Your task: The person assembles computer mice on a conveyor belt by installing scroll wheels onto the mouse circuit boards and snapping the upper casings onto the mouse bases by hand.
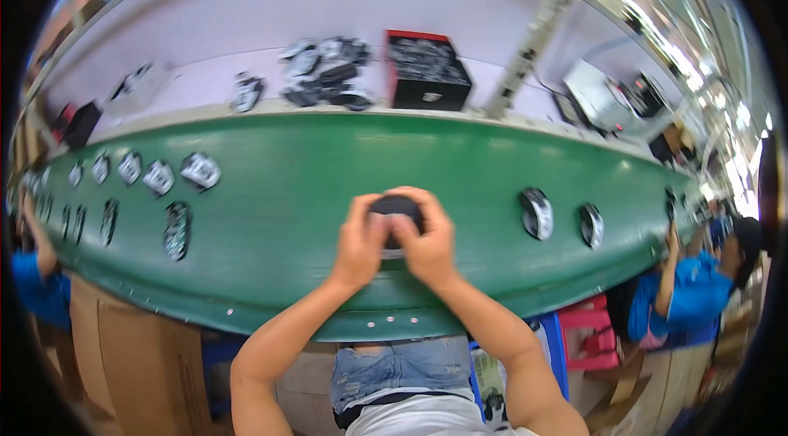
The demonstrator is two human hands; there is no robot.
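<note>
Both my hands are wrapped round a dark, rounded object that looks like a computer mouse [397,205], held up over the middle of the green belt [312,190]. My left hand [358,241] grips its left side and my right hand [431,237] its right. The two thumbs press together on the near face, and the fingers curl over the far side. Motion blur and the fingers hide much of its shape. To the right on the belt lie two black and white mouse-shaped pieces [537,214].
Left on the belt are a row of black and white parts [200,171] and elongated green circuit boards [176,231]. A shelf behind holds a black and red box [428,71] and a pile of parts [327,73]. Co-workers in blue [698,292] sit at both ends.
</note>
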